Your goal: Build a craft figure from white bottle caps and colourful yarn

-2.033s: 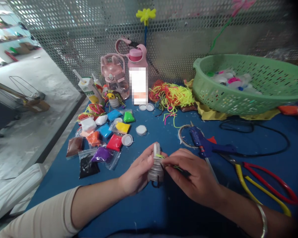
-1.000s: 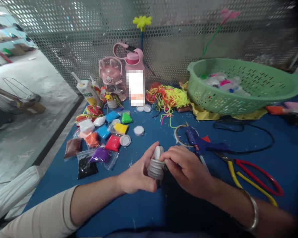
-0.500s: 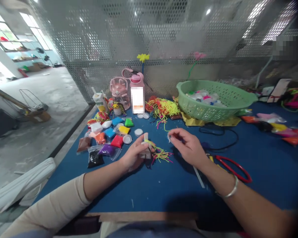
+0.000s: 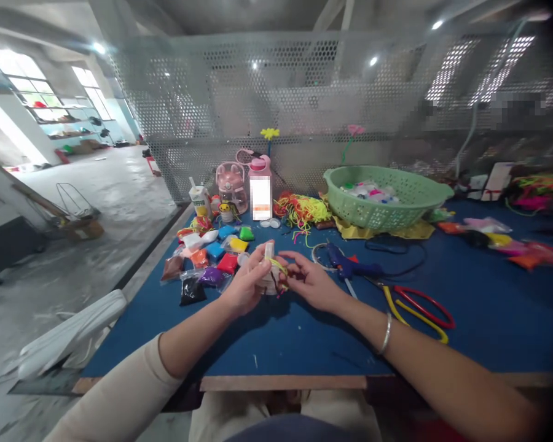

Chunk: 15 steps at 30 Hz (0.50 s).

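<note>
Left hand pinches pale stack; right hand curls by yarn strands, pinch unclear. Best: stack steady, strands untangled.

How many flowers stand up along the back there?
2: a yellow flower above the taller pink bottle, and a pink flower above the green basket. No others show.

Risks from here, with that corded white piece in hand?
1. Thin yellow-green cords cross the pale ribbed piece in the left hand, close to the right hand; they might snag or shift.
2. The blue pistol-shaped glue gun lies just beyond the right hand; a reach might bump it. Can't tell if it's hot.
3. The red-and-yellow-handled metal tool, to its right, might get knocked.
</note>
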Motion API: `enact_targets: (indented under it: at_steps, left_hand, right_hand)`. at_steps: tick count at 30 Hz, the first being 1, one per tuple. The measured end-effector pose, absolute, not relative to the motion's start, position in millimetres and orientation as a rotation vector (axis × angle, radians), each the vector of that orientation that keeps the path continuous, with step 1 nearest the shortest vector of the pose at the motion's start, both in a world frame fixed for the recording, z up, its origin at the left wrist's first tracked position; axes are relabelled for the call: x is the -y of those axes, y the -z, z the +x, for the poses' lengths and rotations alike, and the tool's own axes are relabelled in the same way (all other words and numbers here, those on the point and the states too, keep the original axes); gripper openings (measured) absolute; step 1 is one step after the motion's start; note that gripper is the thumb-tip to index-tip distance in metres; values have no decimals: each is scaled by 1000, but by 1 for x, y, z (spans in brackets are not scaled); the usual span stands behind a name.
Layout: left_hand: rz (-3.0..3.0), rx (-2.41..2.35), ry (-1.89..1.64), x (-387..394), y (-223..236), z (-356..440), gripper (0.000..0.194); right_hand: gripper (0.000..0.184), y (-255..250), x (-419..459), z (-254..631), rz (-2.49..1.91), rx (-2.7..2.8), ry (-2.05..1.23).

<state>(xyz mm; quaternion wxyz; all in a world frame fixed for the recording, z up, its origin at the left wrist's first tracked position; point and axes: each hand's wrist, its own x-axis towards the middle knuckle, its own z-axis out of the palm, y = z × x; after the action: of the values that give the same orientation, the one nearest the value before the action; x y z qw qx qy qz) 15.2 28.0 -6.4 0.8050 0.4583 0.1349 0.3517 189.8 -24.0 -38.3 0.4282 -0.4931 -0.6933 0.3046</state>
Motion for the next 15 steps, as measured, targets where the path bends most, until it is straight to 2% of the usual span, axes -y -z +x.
enact_targets:
  at_steps: [2,5,12,15]
  left_hand:
    - [934,-291,-755,-27,7,13,61]
    - [871,-327,-772,-27,4,9,61]
    - [840,-305,-828,-33,-2,2,69]
    - [823,-296,-818,-37,-1,0,69]
  right_hand:
    - [27,34,25,194,-1266,1750,-763]
    - [20,27,28,207,-1344,1777,-692]
    - [19,25,32,237,-1539,1909,-457]
    - [40,23,34,243,-1595,1905,-381]
